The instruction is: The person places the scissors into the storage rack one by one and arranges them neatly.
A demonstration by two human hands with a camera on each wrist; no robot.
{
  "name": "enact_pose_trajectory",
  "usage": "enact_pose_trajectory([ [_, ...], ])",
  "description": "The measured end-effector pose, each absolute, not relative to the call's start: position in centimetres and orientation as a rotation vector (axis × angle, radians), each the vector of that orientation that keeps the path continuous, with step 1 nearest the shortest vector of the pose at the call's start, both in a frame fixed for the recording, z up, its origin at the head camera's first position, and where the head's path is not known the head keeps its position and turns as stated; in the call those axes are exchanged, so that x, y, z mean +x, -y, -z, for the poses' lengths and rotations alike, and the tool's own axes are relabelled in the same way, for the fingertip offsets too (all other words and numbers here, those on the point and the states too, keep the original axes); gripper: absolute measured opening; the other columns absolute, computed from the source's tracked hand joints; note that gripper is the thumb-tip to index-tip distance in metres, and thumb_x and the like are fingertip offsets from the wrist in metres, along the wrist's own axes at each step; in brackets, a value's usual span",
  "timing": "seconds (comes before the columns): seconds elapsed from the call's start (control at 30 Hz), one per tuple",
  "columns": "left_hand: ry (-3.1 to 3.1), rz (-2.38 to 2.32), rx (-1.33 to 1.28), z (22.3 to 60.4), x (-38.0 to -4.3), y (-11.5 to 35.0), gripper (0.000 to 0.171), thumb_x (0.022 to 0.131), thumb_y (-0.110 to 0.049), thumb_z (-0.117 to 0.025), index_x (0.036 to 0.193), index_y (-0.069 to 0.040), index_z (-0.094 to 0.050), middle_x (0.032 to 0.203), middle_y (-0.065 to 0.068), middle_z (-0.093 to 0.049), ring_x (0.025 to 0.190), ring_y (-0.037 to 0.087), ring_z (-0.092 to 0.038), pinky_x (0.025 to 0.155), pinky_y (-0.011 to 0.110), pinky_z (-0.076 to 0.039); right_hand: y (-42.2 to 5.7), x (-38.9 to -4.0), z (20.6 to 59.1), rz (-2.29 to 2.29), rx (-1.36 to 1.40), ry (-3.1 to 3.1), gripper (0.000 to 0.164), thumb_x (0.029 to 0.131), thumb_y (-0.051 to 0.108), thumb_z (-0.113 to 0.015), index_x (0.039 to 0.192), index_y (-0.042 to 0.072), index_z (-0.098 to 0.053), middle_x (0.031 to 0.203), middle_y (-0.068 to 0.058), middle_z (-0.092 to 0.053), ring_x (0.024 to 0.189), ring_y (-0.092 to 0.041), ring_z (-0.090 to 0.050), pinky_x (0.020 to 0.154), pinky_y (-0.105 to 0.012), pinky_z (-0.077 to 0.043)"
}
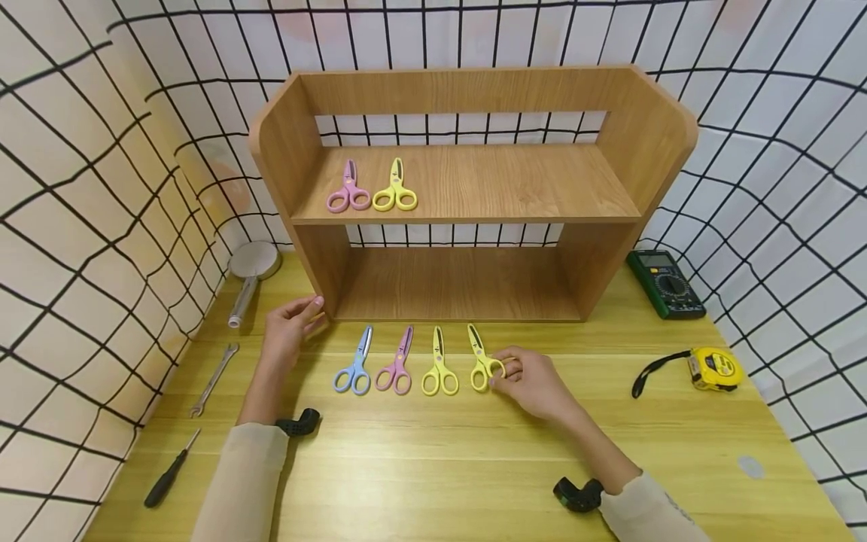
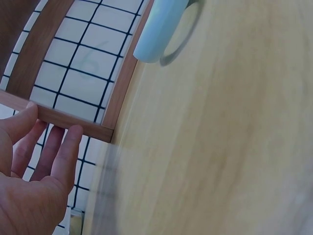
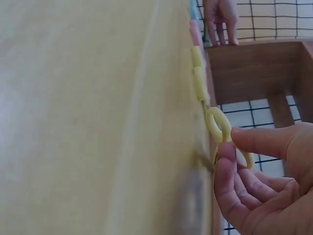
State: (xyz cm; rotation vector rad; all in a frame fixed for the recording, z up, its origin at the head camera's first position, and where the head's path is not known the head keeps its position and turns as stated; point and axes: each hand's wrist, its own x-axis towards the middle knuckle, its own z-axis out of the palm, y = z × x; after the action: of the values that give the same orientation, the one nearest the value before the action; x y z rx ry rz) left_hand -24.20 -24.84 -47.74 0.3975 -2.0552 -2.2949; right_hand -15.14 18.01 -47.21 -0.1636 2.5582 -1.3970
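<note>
A row of safety scissors lies in front of the wooden shelf (image 1: 467, 309): a blue pair (image 1: 354, 374), a pink pair (image 1: 395, 373) and a yellow pair (image 1: 439, 376). At the row's right end, my right hand (image 1: 533, 382) pinches one handle loop of another yellow pair (image 1: 479, 369) between thumb and fingers; in the right wrist view this loop (image 3: 221, 122) shows up close. My left hand (image 1: 287, 325) touches the shelf's left side panel near its lower front corner, fingers fairly straight. Pink scissors (image 1: 348, 192) and yellow scissors (image 1: 396, 192) lie on the upper tier.
To the left are a round-headed tool with a grey handle (image 1: 254, 263), a wrench (image 1: 215, 379) and a screwdriver (image 1: 169, 474). A green multimeter (image 1: 667, 284) and a yellow tape measure (image 1: 714, 369) lie right. Black-gridded white walls (image 1: 772, 188) enclose the table.
</note>
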Motion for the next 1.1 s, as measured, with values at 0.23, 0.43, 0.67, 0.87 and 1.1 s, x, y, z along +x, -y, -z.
enact_pose_trajectory([
  [0.23,2.065,2.284,0.426,47.8,-24.1,24.8,0.041,0.093,-0.026,-0.078,0.126,-0.002,-0.072,0.111,-0.005,-0.069,0.105,0.011,-0.072,0.102,0.036,-0.059,-18.2,-14.7,42.5,1.479,-0.288,-2.514,0.043,0.092,0.013,-0.079,0.131,0.002,-0.065,0.092,-0.007,-0.073,0.083,-0.018,-0.068,0.071,-0.023,-0.061],
  [0.43,2.054,2.303,0.412,47.7,-24.1,24.8,0.046,0.092,-0.025,-0.078,0.129,0.002,-0.069,0.11,-0.004,-0.069,0.104,0.011,-0.072,0.102,0.036,-0.059,-17.9,-14.5,34.9,1.623,-0.44,-2.521,0.04,0.091,0.014,-0.081,0.128,0.006,-0.067,0.095,-0.011,-0.075,0.086,-0.025,-0.072,0.075,-0.024,-0.064],
  [0.67,2.072,2.307,0.44,47.4,-24.2,25.0,0.052,0.091,-0.028,-0.079,0.131,0.003,-0.067,0.114,-0.004,-0.068,0.11,0.015,-0.071,0.106,0.036,-0.056,-16.5,-17.1,28.1,1.708,-0.513,-2.65,0.041,0.091,0.021,-0.082,0.128,0.008,-0.069,0.098,-0.009,-0.074,0.086,-0.018,-0.071,0.073,-0.021,-0.062],
  [0.87,2.07,2.306,0.434,47.2,-24.1,25.1,0.047,0.091,-0.027,-0.079,0.127,0.001,-0.07,0.112,-0.004,-0.069,0.11,0.015,-0.071,0.106,0.036,-0.056,-14.2,-22.1,25.5,1.664,-0.42,-2.743,0.044,0.091,0.026,-0.081,0.13,0.01,-0.069,0.096,-0.005,-0.077,0.086,-0.014,-0.064,0.066,-0.021,-0.051],
  [1.1,2.068,2.313,0.431,47.1,-24.0,24.9,0.042,0.092,-0.026,-0.079,0.125,0.0,-0.072,0.11,-0.007,-0.07,0.107,0.013,-0.071,0.106,0.035,-0.056,-11.6,-26.4,23.7,1.529,-0.293,-2.779,0.046,0.095,0.029,-0.077,0.136,0.01,-0.065,0.107,-0.004,-0.077,0.086,-0.012,-0.06,0.065,-0.022,-0.046],
])
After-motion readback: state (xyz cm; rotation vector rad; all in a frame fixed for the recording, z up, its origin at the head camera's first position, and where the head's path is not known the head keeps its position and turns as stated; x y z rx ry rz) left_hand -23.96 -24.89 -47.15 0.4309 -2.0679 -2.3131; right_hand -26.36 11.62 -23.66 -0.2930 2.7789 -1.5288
